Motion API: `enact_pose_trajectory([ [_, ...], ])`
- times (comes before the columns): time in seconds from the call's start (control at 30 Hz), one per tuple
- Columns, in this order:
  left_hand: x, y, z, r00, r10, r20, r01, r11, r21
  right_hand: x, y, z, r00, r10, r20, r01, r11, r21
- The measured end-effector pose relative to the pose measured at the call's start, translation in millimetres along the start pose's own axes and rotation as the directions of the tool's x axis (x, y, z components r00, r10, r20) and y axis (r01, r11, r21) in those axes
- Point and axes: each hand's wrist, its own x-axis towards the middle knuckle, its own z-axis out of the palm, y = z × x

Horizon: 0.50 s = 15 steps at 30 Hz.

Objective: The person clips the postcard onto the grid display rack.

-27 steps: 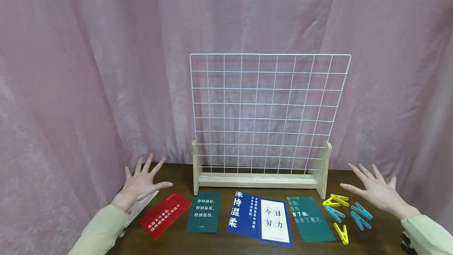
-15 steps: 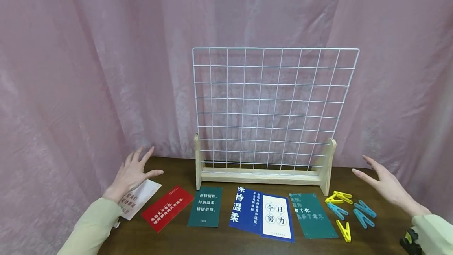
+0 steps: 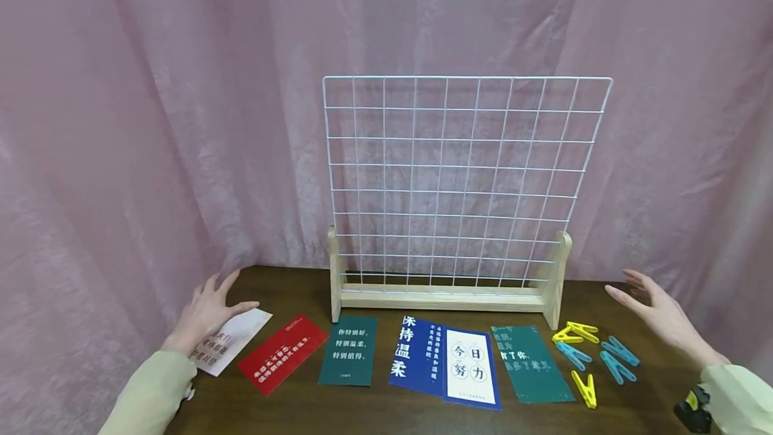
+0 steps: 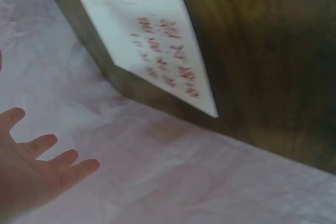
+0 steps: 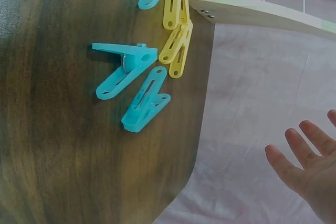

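At the left, my left hand (image 3: 202, 314) hovers over a white card (image 3: 238, 334) with reddish writing, its fingers spread and holding nothing; in the left wrist view the white card (image 4: 149, 40) lies apart from the fingers. My right hand (image 3: 661, 314) is in the air behind and to the right of the clothespins, fingers loosely extended, with nothing in it. Blue clothespins (image 3: 617, 368) and yellow clothespins (image 3: 584, 389) lie below it; the right wrist view shows a blue clothespin (image 5: 126, 69) and a yellow clothespin (image 5: 176, 51) on the wood.
A white wire grid (image 3: 459, 180) stands upright in a wooden base (image 3: 441, 299) at the table's back. In front lie a red card (image 3: 282, 354), a green card (image 3: 348, 352), two overlapping blue-and-white cards (image 3: 473, 368) and another green card (image 3: 531, 364). A pink curtain (image 3: 241, 119) hangs behind.
My left hand has moved left and slightly down, uncovering more of the white card. The right hand has turned and shifted slightly right, its fingers less spread. The head view has shifted slightly.
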Motion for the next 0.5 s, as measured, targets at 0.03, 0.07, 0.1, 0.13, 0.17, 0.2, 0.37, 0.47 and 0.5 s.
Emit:
enact_pose_trajectory([
  [0.03, -1.2, -2.4, 2.4, 1.0, -0.013, 0.013, 0.013, 1.0, 0.001, -0.3, 1, 0, 1.0, 0.0, -0.001, 0.0, 1.0, 0.002],
  [0.07, -2.5, -4.8, 4.5, 0.999, -0.025, 0.024, 0.025, 1.0, 0.0, -0.5, 2, 1, 1.0, -0.001, -0.001, 0.001, 1.0, 0.004],
  [0.1, -3.6, -7.2, 6.9, 0.999, -0.035, 0.034, 0.035, 0.999, -0.001, -0.9, 2, 1, 1.0, -0.001, -0.001, 0.001, 1.0, 0.008],
  [0.13, -4.7, -9.6, 9.2, 0.998, -0.044, 0.044, 0.044, 0.999, -0.002, -1.3, 3, 2, 1.0, -0.002, -0.002, 0.002, 1.0, 0.011],
  [0.17, -5.5, -12.0, 11.2, 0.997, -0.05, 0.053, 0.05, 0.999, -0.007, -1.8, 3, 2, 1.0, -0.003, -0.003, 0.003, 1.0, 0.015],
  [0.2, -6.2, -14.1, 13.3, 0.997, -0.054, 0.06, 0.055, 0.998, -0.01, -2.3, 4, 3, 1.0, -0.004, -0.006, 0.004, 1.0, 0.017],
  [0.37, -9.1, -24.4, 21.5, 0.991, -0.083, 0.102, 0.087, 0.996, -0.027, -3.7, 8, 7, 1.0, 0.004, 0.003, -0.004, 1.0, 0.023],
  [0.47, -10.8, -27.5, 24.7, 0.985, -0.107, 0.133, 0.112, 0.993, -0.03, -4.8, 12, 12, 0.999, 0.026, 0.026, -0.026, 1.0, 0.017],
  [0.5, -11.4, -27.8, 25.6, 0.983, -0.113, 0.142, 0.119, 0.992, -0.03, -5.1, 14, 13, 0.999, 0.033, 0.034, -0.033, 0.999, 0.013],
])
